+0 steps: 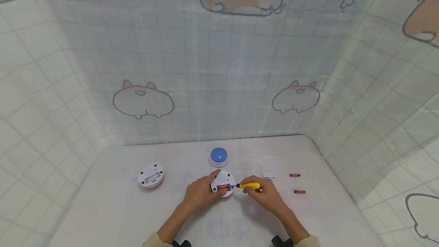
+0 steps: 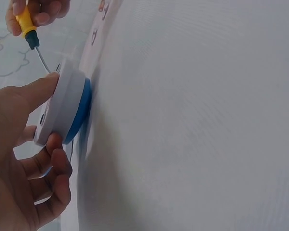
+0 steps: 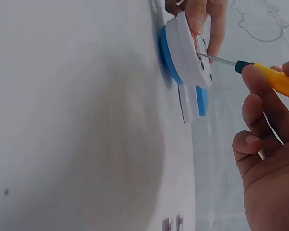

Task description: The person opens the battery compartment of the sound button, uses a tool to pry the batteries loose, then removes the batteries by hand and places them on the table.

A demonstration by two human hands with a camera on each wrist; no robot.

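My left hand grips a round white push-button light, turned underside up, by its rim; its blue dome faces the table in the left wrist view. Red-and-black batteries lie in its uncovered compartment. In my right hand is a screwdriver, pinched by its yellow handle between thumb and fingers. The metal shaft reaches to the end of the battery compartment, its tip right at the battery there. The other fingers of that hand curl loosely below the handle.
A second blue-topped button light stands upright just behind. To the left, an upturned one with a pink rim shows a bare battery compartment. Right of my hands lie a small white cover, one battery and another battery.
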